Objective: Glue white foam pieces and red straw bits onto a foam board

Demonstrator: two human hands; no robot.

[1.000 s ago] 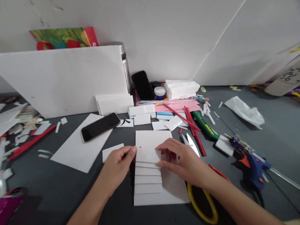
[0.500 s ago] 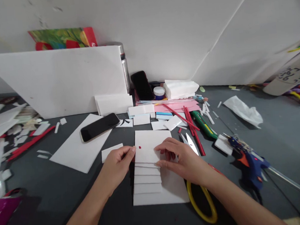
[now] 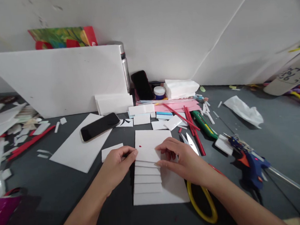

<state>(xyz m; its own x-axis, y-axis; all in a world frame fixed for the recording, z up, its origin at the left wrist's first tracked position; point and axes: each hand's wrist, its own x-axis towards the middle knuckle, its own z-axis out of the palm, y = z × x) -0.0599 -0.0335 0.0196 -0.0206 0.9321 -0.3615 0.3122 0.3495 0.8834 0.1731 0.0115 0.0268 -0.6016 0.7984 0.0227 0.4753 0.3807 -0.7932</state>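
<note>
A white board sheet lies flat in front of me, with several white strips overlapping on it like steps. My left hand pinches the left edge of the uppermost white strip, thumb and forefinger together. At that strip's right edge, my right hand has its thumb and fingers curled in. The thumb touches near the lower corner and the forefinger a little higher. A small red speck shows on the white surface just above.
Yellow-handled scissors lie right of the sheet, partly under my right forearm. Farther right sits a blue glue gun. A phone rests on white board to the left. Red sticks and a green cutter lie beyond.
My left fingertips have shifted very slightly right and down along the strip's edge. The right hand and the strips look nearly the same.
</note>
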